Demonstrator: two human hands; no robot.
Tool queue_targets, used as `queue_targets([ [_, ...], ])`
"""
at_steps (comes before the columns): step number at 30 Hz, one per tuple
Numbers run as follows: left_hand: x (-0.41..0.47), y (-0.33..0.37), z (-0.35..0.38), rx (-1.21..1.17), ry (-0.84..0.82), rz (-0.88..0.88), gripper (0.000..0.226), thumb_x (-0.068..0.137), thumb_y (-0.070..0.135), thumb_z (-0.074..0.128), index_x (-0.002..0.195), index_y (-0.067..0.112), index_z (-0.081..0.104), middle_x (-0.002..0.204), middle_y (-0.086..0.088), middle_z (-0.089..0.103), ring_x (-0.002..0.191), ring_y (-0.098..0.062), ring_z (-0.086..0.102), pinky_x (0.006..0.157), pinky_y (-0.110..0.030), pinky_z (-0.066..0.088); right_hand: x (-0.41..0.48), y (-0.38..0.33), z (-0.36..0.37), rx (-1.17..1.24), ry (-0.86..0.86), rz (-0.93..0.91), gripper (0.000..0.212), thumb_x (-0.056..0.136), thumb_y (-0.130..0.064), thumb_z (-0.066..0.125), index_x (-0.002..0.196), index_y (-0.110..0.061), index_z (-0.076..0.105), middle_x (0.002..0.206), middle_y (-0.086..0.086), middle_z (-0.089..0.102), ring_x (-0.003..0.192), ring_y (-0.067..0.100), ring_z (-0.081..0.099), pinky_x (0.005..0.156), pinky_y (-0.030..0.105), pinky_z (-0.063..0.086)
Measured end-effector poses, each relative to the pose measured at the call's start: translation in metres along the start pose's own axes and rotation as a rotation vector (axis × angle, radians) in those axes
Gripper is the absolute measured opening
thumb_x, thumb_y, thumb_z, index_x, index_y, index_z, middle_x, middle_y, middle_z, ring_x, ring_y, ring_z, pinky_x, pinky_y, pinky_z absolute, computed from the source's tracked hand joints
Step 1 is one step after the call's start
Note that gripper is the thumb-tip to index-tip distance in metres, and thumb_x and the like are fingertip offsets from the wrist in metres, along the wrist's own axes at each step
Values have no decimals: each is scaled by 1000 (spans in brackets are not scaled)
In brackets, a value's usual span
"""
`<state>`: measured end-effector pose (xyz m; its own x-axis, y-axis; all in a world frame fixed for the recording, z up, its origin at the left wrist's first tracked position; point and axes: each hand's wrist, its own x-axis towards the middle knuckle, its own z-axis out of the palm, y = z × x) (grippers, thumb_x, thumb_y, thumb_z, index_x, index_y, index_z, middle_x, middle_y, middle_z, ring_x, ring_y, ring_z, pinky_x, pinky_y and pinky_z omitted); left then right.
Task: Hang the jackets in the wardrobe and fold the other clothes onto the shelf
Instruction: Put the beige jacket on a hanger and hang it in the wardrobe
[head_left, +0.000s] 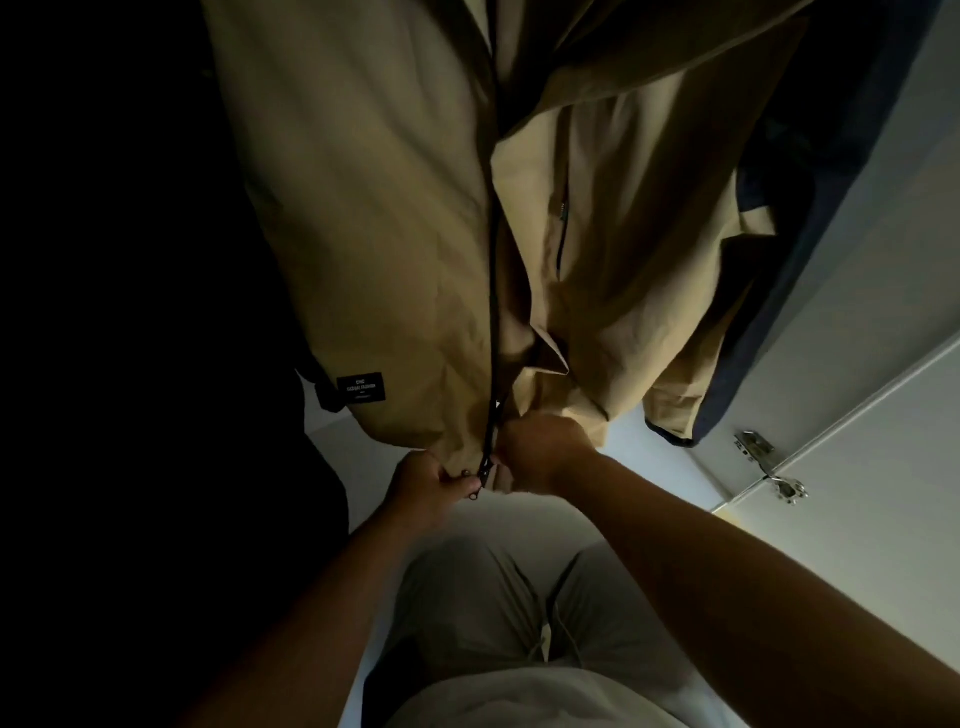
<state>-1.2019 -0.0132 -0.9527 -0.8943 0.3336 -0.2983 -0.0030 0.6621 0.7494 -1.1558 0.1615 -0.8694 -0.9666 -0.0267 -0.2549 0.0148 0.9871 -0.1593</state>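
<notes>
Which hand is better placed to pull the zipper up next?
Left, probably: the left hand pinches the zipper pull of the tan jacket, while the right hand grips the fabric beside it.

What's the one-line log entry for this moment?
tan jacket: hanging | left hand: pinches hem at zipper | right hand: grips hem opposite | navy garment: hanging alongside

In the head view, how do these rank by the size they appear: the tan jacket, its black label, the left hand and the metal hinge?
1. tan jacket
2. left hand, though it is nearer the camera
3. black label and metal hinge: they look alike, so I do not rank them
</notes>
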Motion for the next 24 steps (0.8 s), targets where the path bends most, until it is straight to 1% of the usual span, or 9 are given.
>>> queue_targets([
  [3,-1,-11,-3,26,18,-63,16,77,31,82,75,25,67,74,9,68,77,-12,67,58,-19,42,12,-1,-22,0,128,70,9,95,-20,61,98,-19,70,74,-4,56,79,21,64,64,32,46],
  [5,0,-16,-9,48,52,-103,18,76,31,82,72,19,69,71,7,68,79,-16,69,56,-21,44,15,2,-32,-6,194,45,14,95,-15,58,100,-18,71,85,-1,66,81,22,67,64,32,47],
  [7,3,-17,-15,58,36,-177,24,76,35,82,81,12,74,80,-1,72,85,-20,71,67,-28,55,11,3,-33,-36,166,-12,20,98,-15,54,109,-18,70,99,3,71,90,25,70,68,35,53],
  [8,4,-13,-18,74,5,-223,31,76,42,82,83,13,73,82,-3,73,85,-20,71,73,-32,58,8,2,-31,-19,140,-12,22,99,-15,53,114,-17,69,103,5,71,93,26,70,72,37,55],
  [11,1,10,-29,342,-70,-312,56,73,74,71,79,19,61,77,-1,67,75,-18,70,69,-31,59,7,2,-25,55,110,8,24,100,-16,52,117,-17,68,108,5,71,100,26,68,82,34,54],
  [14,2,33,-33,597,124,-72,57,73,74,71,102,26,59,97,3,66,94,-20,66,73,-30,51,7,-2,-22,122,123,15,18,100,-18,53,108,-15,69,106,7,70,100,27,67,84,34,54],
  [17,8,45,-28,323,67,214,36,76,48,83,85,34,51,84,13,58,85,-14,62,66,-25,43,3,-6,-21,178,122,16,17,101,-19,52,101,-14,69,99,7,70,94,26,67,83,40,56],
  [19,13,47,-23,268,-1,290,32,78,41,83,82,28,54,80,12,59,80,-10,62,70,-27,48,1,-7,-21,196,129,9,16,100,-19,53,102,-14,69,98,7,70,93,26,66,83,42,57],
  [24,22,37,-9,274,171,348,25,84,35,77,74,24,57,72,11,59,74,-13,62,67,-28,49,-6,-11,-23,124,126,-9,21,99,-17,50,104,-15,70,98,5,69,92,26,66,79,40,58],
])
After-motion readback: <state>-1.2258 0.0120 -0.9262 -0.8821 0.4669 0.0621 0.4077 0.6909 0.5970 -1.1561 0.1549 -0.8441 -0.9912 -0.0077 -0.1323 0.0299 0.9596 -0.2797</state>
